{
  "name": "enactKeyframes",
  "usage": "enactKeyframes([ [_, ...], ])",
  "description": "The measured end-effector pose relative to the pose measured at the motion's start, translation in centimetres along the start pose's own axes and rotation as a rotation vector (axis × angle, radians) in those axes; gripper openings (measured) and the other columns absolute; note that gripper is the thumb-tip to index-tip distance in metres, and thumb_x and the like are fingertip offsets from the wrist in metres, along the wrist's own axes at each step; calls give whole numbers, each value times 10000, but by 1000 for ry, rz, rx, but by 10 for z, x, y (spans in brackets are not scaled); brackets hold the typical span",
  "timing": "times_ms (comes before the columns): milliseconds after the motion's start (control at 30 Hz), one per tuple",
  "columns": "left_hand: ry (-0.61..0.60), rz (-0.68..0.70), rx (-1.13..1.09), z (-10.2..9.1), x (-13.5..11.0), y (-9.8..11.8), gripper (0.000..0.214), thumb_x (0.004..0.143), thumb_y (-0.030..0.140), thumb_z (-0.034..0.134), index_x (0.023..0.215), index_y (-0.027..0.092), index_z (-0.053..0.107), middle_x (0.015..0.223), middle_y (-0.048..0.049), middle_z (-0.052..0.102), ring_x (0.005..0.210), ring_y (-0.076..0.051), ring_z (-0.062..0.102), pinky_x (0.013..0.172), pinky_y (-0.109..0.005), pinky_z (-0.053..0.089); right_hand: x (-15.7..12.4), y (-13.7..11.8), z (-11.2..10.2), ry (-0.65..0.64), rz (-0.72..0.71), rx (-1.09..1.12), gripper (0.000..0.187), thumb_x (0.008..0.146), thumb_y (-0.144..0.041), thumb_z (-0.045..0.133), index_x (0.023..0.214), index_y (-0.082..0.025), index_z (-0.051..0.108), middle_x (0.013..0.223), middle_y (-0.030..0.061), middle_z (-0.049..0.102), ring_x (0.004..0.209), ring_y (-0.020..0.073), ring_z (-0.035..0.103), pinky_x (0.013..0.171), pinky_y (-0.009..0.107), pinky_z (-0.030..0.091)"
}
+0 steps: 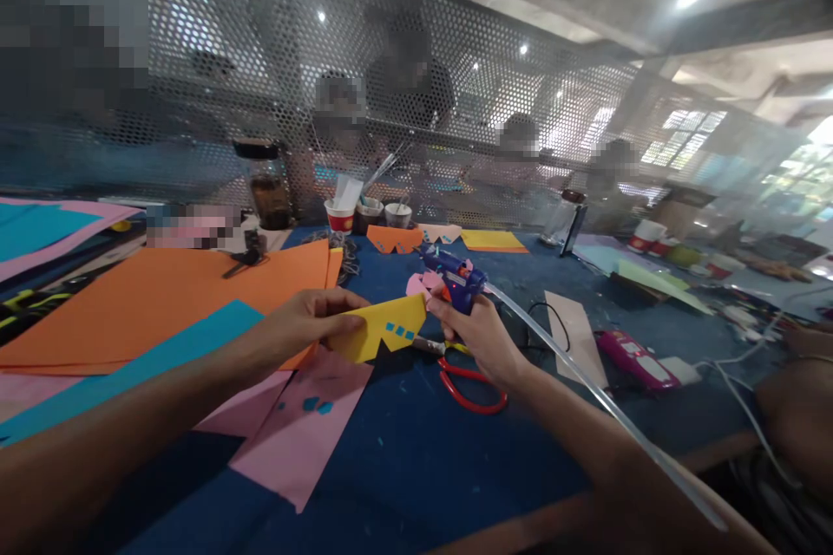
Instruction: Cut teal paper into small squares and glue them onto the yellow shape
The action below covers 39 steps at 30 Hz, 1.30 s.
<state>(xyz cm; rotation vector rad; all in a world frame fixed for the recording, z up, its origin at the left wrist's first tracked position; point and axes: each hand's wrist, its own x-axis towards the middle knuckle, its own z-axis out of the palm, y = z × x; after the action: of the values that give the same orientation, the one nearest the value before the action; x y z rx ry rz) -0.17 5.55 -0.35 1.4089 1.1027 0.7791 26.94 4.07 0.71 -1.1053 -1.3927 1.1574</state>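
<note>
My left hand pinches a yellow paper cut-out with small blue squares on it, held above the blue table. My right hand grips a blue and purple glue gun, its nozzle pointing left just past the yellow paper's right tip. A long clear glue stick runs back from the gun over my right forearm. A pink paper shape lies right behind the gun's nozzle.
Red-handled scissors lie under my right hand. Orange, teal and pink paper sheets cover the left of the table. Cups stand at the back by a perforated metal screen. A pink device and cables lie at right.
</note>
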Motion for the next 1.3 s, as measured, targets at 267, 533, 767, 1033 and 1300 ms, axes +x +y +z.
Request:
enactKeyframes([
  [267,-8,9,-18,6,-3,3,323,749,473,816,966,234,803,877,-64,809,742,-219,720,582,-258,487,-2,1,2,-26,-12,6,307,815,-434,772,967,-185,676,589,-75,531,496,88,436,493,230,363],
  [533,17,24,5,6,0,0,374,713,512,839,953,227,817,805,-53,790,671,-205,695,514,-233,473,-1,5,1,-35,10,-13,333,848,-463,742,997,-178,657,550,-77,529,465,95,448,496,230,373],
  [767,29,13,4,6,1,-3,350,710,499,842,944,241,819,771,-38,781,638,-183,669,488,-221,452,-3,1,2,-63,50,65,315,813,-403,783,991,-163,684,597,-77,527,485,73,427,507,216,362],
  [1033,68,13,-6,4,-6,5,366,784,476,823,1063,243,787,939,-41,787,799,-191,710,604,-230,542,-1,-1,1,7,28,150,308,772,-372,816,984,-182,699,734,-49,575,519,69,441,506,227,368],
  [1300,153,51,-40,1,-5,4,552,769,426,843,1269,253,687,1169,-68,778,1000,-249,747,804,-296,620,3,1,-1,31,3,173,291,754,-365,820,938,-184,685,682,-69,530,511,66,430,495,223,349],
])
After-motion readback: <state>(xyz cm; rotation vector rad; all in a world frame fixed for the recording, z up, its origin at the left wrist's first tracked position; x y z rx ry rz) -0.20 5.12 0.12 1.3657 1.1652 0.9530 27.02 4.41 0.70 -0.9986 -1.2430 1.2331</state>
